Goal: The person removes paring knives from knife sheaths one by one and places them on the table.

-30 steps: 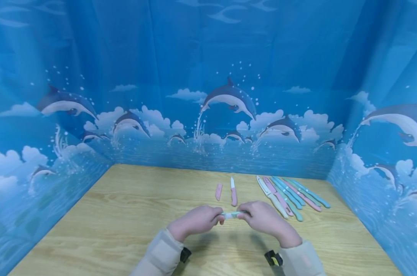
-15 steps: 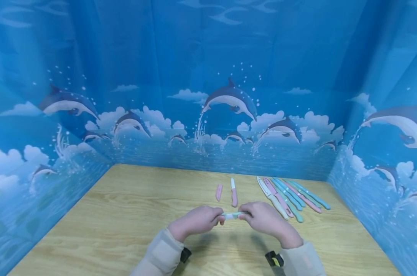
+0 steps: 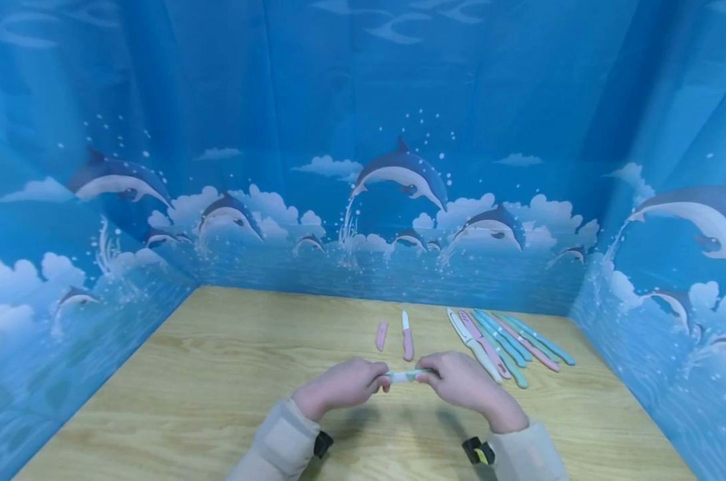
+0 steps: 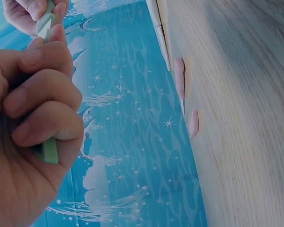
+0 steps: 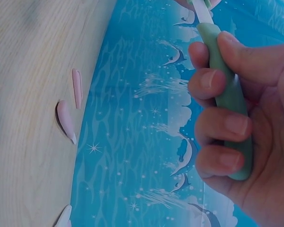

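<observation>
Both hands hold one small green paring knife above the front middle of the table, the knife lying crosswise between them. My right hand grips its green handle, fingers wrapped around it and thumb along the side. A short stretch of white blade shows past the handle in the right wrist view. My left hand curls around the green sheath, whose end pokes out below the fingers in the left wrist view. The blade's tip is hidden on the left hand's side.
Behind the hands, an unsheathed pink paring knife lies beside its pink sheath on the wooden table. Several pastel knives, such as a white-green one, lie fanned at the back right. A blue dolphin curtain surrounds the table.
My right hand has shifted very slightly to the right, away from the left hand. Both keep their grip on the knife and sheath, and the things on the table stay put.
</observation>
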Action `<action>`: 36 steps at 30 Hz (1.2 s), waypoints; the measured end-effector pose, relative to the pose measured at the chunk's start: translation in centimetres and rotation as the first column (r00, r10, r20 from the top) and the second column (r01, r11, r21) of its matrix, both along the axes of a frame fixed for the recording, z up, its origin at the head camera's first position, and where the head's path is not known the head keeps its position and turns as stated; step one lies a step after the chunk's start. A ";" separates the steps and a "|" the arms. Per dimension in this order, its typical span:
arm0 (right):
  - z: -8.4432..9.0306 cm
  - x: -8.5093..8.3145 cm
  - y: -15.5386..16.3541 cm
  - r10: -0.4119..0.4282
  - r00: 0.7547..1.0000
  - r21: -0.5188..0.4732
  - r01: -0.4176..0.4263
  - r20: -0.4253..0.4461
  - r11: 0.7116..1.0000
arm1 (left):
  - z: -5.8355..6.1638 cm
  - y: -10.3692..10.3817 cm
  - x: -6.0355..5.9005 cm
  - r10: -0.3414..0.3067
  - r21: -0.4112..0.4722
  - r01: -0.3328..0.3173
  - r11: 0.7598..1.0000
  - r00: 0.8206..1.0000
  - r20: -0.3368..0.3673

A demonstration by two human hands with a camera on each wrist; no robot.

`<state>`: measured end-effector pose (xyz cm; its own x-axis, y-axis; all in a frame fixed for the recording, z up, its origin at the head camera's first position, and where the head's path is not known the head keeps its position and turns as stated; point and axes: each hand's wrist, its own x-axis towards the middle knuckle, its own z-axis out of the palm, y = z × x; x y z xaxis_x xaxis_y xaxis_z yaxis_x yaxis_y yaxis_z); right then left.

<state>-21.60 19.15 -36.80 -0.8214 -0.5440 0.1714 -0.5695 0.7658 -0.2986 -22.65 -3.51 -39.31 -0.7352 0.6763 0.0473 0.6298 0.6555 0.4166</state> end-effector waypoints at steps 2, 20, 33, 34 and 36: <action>0.0 0.0 0.0 -0.002 1.000 0.002 0.002 0.001 1.000 | 0.1 0.0 0.0 0.000 -0.003 0.000 1.000 1.000 -0.001; 0.6 -0.1 0.1 0.006 1.000 0.007 -0.006 0.005 1.000 | 0.2 -0.1 -0.2 0.012 -0.007 -0.012 1.000 1.000 -0.017; 0.3 0.0 0.3 0.004 1.000 0.000 -0.004 0.030 1.000 | 0.2 -0.1 0.0 0.005 -0.005 -0.005 1.000 1.000 0.008; 0.3 0.0 0.4 0.004 0.999 -0.002 -0.004 0.032 1.000 | 0.3 -0.1 0.0 0.004 -0.005 -0.004 1.000 1.000 0.011; 0.3 0.0 0.4 0.005 1.000 -0.002 -0.005 0.029 1.000 | 0.3 -0.1 0.0 0.004 -0.008 -0.004 1.000 1.000 0.013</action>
<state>-21.62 19.53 -36.52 -0.8234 -0.5479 0.1481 -0.5643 0.7625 -0.3164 -22.62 -3.61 -39.01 -0.7381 0.6739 0.0326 0.6221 0.6612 0.4193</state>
